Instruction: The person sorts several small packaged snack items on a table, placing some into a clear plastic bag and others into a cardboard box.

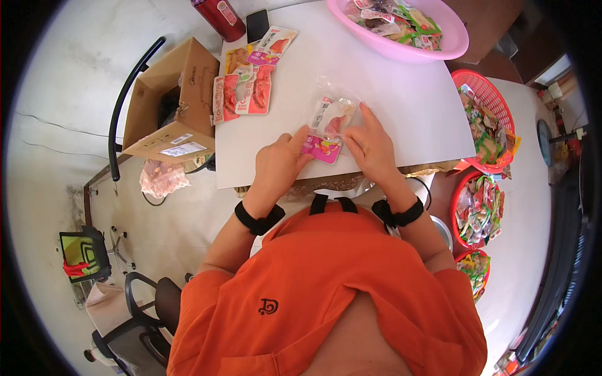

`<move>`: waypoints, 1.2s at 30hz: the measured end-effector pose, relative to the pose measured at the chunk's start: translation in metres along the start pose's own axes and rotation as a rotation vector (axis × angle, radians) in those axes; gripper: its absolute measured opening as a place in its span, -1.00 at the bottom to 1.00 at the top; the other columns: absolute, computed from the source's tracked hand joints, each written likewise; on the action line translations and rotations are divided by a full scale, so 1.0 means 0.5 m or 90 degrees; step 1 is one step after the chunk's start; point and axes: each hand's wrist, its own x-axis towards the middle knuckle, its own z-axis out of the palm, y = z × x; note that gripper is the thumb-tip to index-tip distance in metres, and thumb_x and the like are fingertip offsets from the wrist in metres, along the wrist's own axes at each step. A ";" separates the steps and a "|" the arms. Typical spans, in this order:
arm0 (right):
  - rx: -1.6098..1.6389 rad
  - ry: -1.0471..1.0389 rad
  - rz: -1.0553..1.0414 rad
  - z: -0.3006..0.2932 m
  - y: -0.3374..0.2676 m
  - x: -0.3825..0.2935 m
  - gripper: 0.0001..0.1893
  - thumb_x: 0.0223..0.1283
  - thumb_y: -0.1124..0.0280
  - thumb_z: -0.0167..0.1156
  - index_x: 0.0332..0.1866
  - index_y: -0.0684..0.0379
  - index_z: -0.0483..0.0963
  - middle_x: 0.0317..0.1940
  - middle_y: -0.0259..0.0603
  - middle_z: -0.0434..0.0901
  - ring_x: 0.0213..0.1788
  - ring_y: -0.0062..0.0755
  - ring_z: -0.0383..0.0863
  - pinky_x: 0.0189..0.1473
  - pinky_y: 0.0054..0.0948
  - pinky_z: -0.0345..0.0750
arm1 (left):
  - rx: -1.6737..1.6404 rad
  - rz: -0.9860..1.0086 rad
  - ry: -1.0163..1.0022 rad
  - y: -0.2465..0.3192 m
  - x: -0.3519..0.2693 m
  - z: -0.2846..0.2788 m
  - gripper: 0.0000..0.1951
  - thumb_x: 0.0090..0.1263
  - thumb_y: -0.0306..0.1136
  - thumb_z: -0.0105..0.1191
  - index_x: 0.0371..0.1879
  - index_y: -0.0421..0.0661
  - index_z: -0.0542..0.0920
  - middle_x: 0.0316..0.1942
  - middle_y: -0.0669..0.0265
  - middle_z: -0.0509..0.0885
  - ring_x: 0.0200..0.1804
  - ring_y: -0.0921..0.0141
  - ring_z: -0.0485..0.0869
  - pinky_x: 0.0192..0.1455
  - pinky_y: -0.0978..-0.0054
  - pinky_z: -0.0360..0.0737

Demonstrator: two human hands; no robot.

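A food pouch (333, 123) with a white upper part and a purple lower end lies on the white tabletop (404, 103), partly covered by a clear plastic bag (325, 87). My left hand (282, 162) touches the pouch's left side, its thumb and forefinger near the purple end. At the pouch's right, my right hand (371, 143) has its forefinger raised and its thumb by the bag's edge; whether it pinches the film is unclear. Further left lie several more pouches (256, 91), overlapping each other, beside a black phone (257, 26).
A pink basin (451, 49) of packets stands at the table's far right. Red baskets (491, 91) holding packets line the right side. At left are an open cardboard box (200, 80) and a dark red bottle (225, 21). Office chairs (136, 345) stand lower left.
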 end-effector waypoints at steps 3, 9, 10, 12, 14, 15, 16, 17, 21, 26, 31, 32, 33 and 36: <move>0.003 0.004 -0.005 -0.003 -0.001 0.002 -0.88 0.22 0.32 0.25 -0.20 0.08 0.61 0.35 0.30 0.27 0.33 0.24 0.36 0.26 -0.11 0.42 | 0.145 0.010 -0.013 0.020 0.022 -0.011 -0.34 0.02 -0.26 0.42 0.21 0.02 0.53 0.09 0.13 0.57 -0.05 0.18 0.63 -0.04 0.27 0.56; 0.000 -0.002 -0.009 -0.003 0.000 0.003 -0.88 0.22 0.32 0.26 -0.22 0.09 0.61 0.37 0.35 0.23 0.36 0.28 0.32 0.30 -0.12 0.38 | 0.235 0.212 0.157 0.025 0.066 0.012 -0.39 0.07 -0.22 0.37 0.18 0.06 0.54 0.21 0.19 0.49 0.20 0.21 0.49 0.23 0.05 0.37; 0.005 -0.004 -0.003 -0.003 0.000 0.003 -0.88 0.21 0.32 0.26 -0.23 0.10 0.60 0.37 0.36 0.22 0.37 0.29 0.31 0.31 -0.12 0.38 | 0.245 0.233 0.147 0.027 0.076 0.015 -0.44 0.12 -0.24 0.32 0.18 0.04 0.54 0.21 0.18 0.49 0.20 0.22 0.49 0.24 0.04 0.38; 0.010 -0.005 -0.007 -0.003 0.003 0.004 -0.88 0.21 0.32 0.26 -0.24 0.11 0.60 0.37 0.38 0.21 0.37 0.30 0.30 0.31 -0.11 0.38 | 0.256 0.253 0.142 0.032 0.097 0.020 -0.48 0.16 -0.27 0.27 0.17 0.03 0.54 0.20 0.18 0.50 0.20 0.23 0.50 0.24 0.03 0.38; 0.015 -0.005 -0.010 -0.004 0.004 0.003 -0.89 0.21 0.33 0.26 -0.25 0.11 0.60 0.37 0.39 0.20 0.37 0.31 0.30 0.31 -0.11 0.38 | 0.285 0.286 0.122 0.035 0.117 0.027 -0.57 0.25 -0.34 0.14 0.15 -0.02 0.53 0.10 0.21 0.55 0.16 0.26 0.52 0.23 0.05 0.39; 0.025 -0.003 -0.007 -0.005 0.003 0.002 -0.89 0.20 0.33 0.26 -0.26 0.12 0.59 0.37 0.39 0.21 0.37 0.32 0.30 0.31 -0.11 0.38 | 0.285 0.287 0.126 0.036 0.126 0.031 -0.57 0.25 -0.34 0.14 0.15 -0.02 0.53 0.10 0.21 0.55 0.16 0.26 0.52 0.23 0.05 0.39; 0.036 0.000 -0.005 -0.005 0.002 0.002 -0.89 0.19 0.34 0.26 -0.26 0.12 0.59 0.37 0.39 0.21 0.37 0.32 0.30 0.31 -0.11 0.37 | 0.281 0.284 0.105 0.036 0.136 0.035 -0.60 0.26 -0.37 0.10 0.12 -0.04 0.54 0.03 0.23 0.57 0.13 0.27 0.54 0.19 0.07 0.40; 0.034 0.002 -0.009 -0.006 0.001 0.003 -0.89 0.19 0.34 0.26 -0.26 0.12 0.59 0.37 0.39 0.21 0.37 0.32 0.30 0.31 -0.11 0.37 | 0.277 0.280 0.084 0.038 0.145 0.037 -0.62 0.27 -0.39 0.05 0.10 -0.05 0.54 -0.05 0.26 0.60 0.09 0.29 0.56 0.14 0.09 0.42; 0.034 0.004 -0.003 -0.002 0.002 0.003 -0.91 0.16 0.38 0.27 -0.26 0.11 0.59 0.37 0.36 0.23 0.37 0.31 0.31 0.30 -0.11 0.38 | 0.242 0.178 -0.076 0.063 0.179 0.029 -0.64 0.26 -0.41 0.05 0.07 -0.06 0.55 -0.15 0.27 0.60 0.04 0.31 0.58 0.02 0.12 0.44; -0.008 0.000 -0.003 -0.001 0.008 0.003 -0.91 0.14 0.42 0.28 -0.26 0.11 0.58 0.36 0.30 0.27 0.36 0.27 0.33 0.27 -0.15 0.42 | 0.166 0.265 -0.014 0.068 0.202 0.027 -0.66 0.28 -0.42 0.03 0.06 0.00 0.54 0.05 0.22 0.57 0.16 0.26 0.55 0.06 0.02 0.46; 0.028 0.002 0.033 -0.003 -0.002 0.007 -0.89 0.12 0.45 0.29 -0.25 0.17 0.56 0.32 0.27 0.32 0.30 0.25 0.40 0.23 -0.16 0.47 | 0.160 0.394 0.072 0.042 0.231 0.065 -0.67 0.30 -0.42 0.02 0.06 0.05 0.54 0.35 0.26 0.40 0.37 0.22 0.40 0.28 -0.17 0.32; 0.026 0.001 0.031 -0.002 -0.002 0.007 -0.89 0.12 0.45 0.29 -0.25 0.17 0.56 0.32 0.27 0.32 0.30 0.25 0.40 0.23 -0.16 0.47 | 0.155 0.386 0.038 0.037 0.235 0.072 -0.68 0.30 -0.42 0.02 0.05 0.05 0.55 0.41 0.28 0.34 0.42 0.21 0.35 0.33 -0.22 0.26; 0.022 0.006 0.032 -0.002 0.000 0.006 -0.89 0.15 0.44 0.28 -0.24 0.17 0.55 0.31 0.28 0.34 0.31 0.25 0.39 0.24 -0.18 0.45 | 0.154 0.386 0.040 0.038 0.238 0.073 -0.68 0.30 -0.41 0.02 0.05 0.05 0.55 0.41 0.28 0.34 0.42 0.21 0.35 0.33 -0.22 0.26; 0.007 0.018 0.021 0.003 0.010 0.003 -0.88 0.17 0.43 0.27 -0.23 0.19 0.54 0.29 0.29 0.36 0.30 0.26 0.40 0.24 -0.17 0.45 | 0.191 0.384 0.059 0.047 0.246 0.068 -0.67 0.27 -0.42 0.05 0.04 0.07 0.55 0.35 0.29 0.40 0.36 0.22 0.41 0.22 -0.21 0.36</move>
